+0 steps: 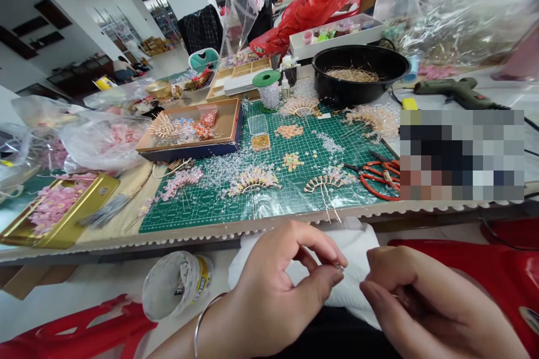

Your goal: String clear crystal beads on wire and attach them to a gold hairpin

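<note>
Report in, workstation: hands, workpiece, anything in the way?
Left hand pinching small clear piece. Right hand curled alongside, contents unclear. Beaded hairpin ahead, not blocking hands.

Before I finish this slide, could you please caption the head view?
Left hand pinching a tiny piece, right hand alongside, before a green mat bearing beaded ornaments.

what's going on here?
A person's left hand pinches a tiny, clear, shiny piece between thumb and index finger. The right hand is raised beside it, fingers curled; what it holds, if anything, is unclear. On the green gridded mat beyond lie scattered clear beads and a fan-shaped beaded ornament with gold metal prongs. Red-handled metal pliers lie toward the right.
</note>
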The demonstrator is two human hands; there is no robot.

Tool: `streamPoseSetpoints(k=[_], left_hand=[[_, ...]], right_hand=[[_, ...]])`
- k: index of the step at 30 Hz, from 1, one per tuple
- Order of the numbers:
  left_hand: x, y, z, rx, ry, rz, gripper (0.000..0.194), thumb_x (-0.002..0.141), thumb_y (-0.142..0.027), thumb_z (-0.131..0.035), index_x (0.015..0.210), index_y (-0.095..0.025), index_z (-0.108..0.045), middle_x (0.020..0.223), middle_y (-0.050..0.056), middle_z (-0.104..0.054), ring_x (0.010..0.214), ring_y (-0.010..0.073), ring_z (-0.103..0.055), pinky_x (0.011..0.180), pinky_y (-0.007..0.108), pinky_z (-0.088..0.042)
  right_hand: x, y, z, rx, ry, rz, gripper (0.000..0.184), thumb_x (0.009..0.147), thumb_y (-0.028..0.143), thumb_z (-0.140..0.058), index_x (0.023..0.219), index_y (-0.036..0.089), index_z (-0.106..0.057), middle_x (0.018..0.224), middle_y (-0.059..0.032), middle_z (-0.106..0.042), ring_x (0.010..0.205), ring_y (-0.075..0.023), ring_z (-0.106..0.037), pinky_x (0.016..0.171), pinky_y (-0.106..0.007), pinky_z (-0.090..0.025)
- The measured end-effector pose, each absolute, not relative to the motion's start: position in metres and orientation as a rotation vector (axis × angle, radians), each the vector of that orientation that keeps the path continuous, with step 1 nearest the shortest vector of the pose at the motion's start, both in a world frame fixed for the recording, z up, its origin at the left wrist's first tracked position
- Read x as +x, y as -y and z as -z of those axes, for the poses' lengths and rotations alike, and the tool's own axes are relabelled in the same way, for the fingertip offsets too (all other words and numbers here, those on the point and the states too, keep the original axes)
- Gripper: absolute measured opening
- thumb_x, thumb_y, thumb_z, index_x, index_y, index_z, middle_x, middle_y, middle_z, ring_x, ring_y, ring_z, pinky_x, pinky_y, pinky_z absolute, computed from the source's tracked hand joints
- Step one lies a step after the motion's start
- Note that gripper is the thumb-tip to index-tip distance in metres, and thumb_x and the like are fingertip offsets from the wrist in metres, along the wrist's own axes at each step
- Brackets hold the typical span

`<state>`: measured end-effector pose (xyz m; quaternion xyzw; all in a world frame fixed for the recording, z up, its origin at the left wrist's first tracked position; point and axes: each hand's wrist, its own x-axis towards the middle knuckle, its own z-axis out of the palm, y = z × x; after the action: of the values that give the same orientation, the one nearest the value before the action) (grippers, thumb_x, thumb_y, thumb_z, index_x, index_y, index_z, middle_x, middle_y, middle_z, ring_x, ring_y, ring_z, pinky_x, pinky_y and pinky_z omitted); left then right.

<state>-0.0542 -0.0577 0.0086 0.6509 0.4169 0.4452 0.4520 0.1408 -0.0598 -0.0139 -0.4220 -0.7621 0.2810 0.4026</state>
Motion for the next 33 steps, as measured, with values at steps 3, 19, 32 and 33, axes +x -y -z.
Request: streamPoseSetpoints(k=[3, 19, 32, 33], left_hand=[[-0.055, 0.059, -0.011, 1.602, -1.023, -1.097, 0.014, 0.091, -0.013, -0.067, 0.096, -0.024, -0.059, 0.094, 0.0, -0.072, 0.085, 0.0128, -0.068, 0.075, 0.024, -0.054], [-0.056, 0.061, -0.012, 1.934, -1.058, -1.092, 0.02, 0.088, -0.008, -0.067, 0.1, -0.023, -0.058, 0.091, 0.001, -0.073, 0.081, 0.0135, -0.069, 0.078, 0.028, -0.054], [-0.046, 0.031, -0.02, 2.257, -1.235, -0.842, 0.013, 0.091, -0.016, -0.066, 0.103, -0.022, -0.063, 0.082, -0.002, -0.074, 0.074, 0.0131, -0.07, 0.074, 0.025, -0.052], [-0.043, 0.027, -0.022, 2.256, -1.238, -0.812, 0.01, 0.091, -0.017, -0.065, 0.101, -0.021, -0.063, 0.08, -0.002, -0.073, 0.071, 0.013, -0.068, 0.072, 0.025, -0.051]], right_hand=[[0.141, 0.06, 0.016, -1.05, 1.899, -0.755, 0.025, 0.096, 0.022, -0.055, 0.073, 0.027, -0.048, 0.055, 0.007, -0.043, 0.042, -0.0109, -0.041, 0.037, -0.019, -0.037], [0.142, 0.064, 0.019, -1.269, 1.798, -0.717, 0.031, 0.09, 0.048, -0.065, 0.069, 0.025, -0.061, 0.051, 0.0024, -0.05, 0.046, -0.0151, -0.051, 0.038, -0.022, -0.043], [0.153, 0.043, 0.031, -1.007, 2.021, -0.702, 0.023, 0.1, 0.018, -0.05, 0.119, 0.028, -0.056, 0.087, 0.0014, -0.076, 0.077, -0.0147, -0.076, 0.067, -0.02, -0.06], [0.156, 0.04, 0.033, -1.006, 2.028, -0.685, 0.023, 0.1, 0.017, -0.05, 0.119, 0.028, -0.054, 0.087, 0.0023, -0.076, 0.076, -0.0139, -0.076, 0.068, -0.019, -0.06]])
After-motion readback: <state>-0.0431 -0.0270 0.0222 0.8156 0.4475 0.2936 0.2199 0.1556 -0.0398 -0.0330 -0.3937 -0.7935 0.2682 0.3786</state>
